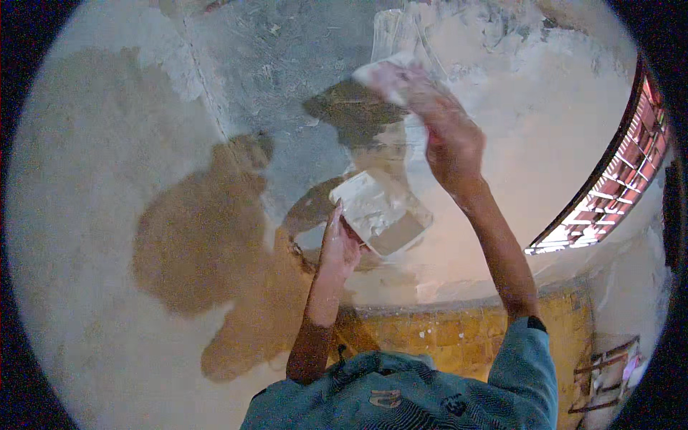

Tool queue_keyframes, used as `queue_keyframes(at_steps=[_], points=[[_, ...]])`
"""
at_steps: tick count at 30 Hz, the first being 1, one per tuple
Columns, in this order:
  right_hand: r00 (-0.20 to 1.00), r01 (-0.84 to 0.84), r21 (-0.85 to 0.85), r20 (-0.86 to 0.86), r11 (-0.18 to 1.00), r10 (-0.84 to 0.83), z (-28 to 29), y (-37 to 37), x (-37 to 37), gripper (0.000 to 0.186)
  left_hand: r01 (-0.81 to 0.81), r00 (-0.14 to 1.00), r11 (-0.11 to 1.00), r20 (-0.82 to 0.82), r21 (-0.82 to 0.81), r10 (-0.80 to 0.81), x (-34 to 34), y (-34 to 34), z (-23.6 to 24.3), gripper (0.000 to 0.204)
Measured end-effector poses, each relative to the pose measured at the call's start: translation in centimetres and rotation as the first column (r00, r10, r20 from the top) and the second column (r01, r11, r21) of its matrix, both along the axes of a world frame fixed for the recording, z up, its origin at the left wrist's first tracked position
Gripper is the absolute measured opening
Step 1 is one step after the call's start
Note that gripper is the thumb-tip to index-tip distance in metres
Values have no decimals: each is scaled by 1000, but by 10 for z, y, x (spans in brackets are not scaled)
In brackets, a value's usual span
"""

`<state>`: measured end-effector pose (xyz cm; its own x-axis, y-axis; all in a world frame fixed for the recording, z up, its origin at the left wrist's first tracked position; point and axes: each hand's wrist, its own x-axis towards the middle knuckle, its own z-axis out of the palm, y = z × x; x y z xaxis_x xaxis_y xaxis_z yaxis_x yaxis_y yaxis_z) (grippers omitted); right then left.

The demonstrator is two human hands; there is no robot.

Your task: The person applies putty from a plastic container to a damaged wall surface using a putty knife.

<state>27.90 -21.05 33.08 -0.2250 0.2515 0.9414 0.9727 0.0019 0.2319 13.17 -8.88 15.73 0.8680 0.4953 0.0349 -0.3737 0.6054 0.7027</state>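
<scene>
A grey and off-white plastered wall (pixel 301 43) fills the space in front of both hands, its middle band dark grey and the part beyond the right hand paler. A broad brown shadow (pixel 193 244) falls across it to the left of the left hand. Well to the right of the right hand is a red and dark-framed window with pale bars (pixel 609 175). Below the hands spreads an ochre-yellow tiled surface (pixel 459 337), with a brown slatted wooden frame (pixel 605 376) far below and right of the right hand. A blue-green short-sleeved shirt (pixel 401 401) covers the near edge.

The left hand (pixel 344 242) is clamped on the near left side of a shallow, off-white rectangular tray (pixel 400 235), tilted before the wall. White paste (pixel 371 199) lies in it, thickest toward its upper part. The tray's long axis runs from upper left to lower right.

The right hand (pixel 432 107), blurred and apart from the left, grips a flat white spreading tool (pixel 375 70) above the tray. The tool points up and left from the fingers; its exact long axis is unclear.
</scene>
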Motion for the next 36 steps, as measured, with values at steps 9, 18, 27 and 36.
queue_keyframes(at_steps=[9, 18, 27, 36], points=[[837, 528, -156, 260, 834, -481, -51, 29, 48, 55, 42, 994, 991, -93, -127, -54, -40, 5, -33, 59], [858, 513, -214, 150, 831, -491, -82, -27, 28, 53, 9, 999, 973, 35, -231, -1, -65, 11, -53, 50], [796, 568, -70, 299, 820, -526, 3, 35, 30, 50, 22, 998, 955, 63, -296, -3, -76, 6, -45, 51], [783, 621, -274, 196, 734, -590, -85, -50, 46, 51, 11, 999, 947, 43, -321, 3, -82, 13, -64, 51]])
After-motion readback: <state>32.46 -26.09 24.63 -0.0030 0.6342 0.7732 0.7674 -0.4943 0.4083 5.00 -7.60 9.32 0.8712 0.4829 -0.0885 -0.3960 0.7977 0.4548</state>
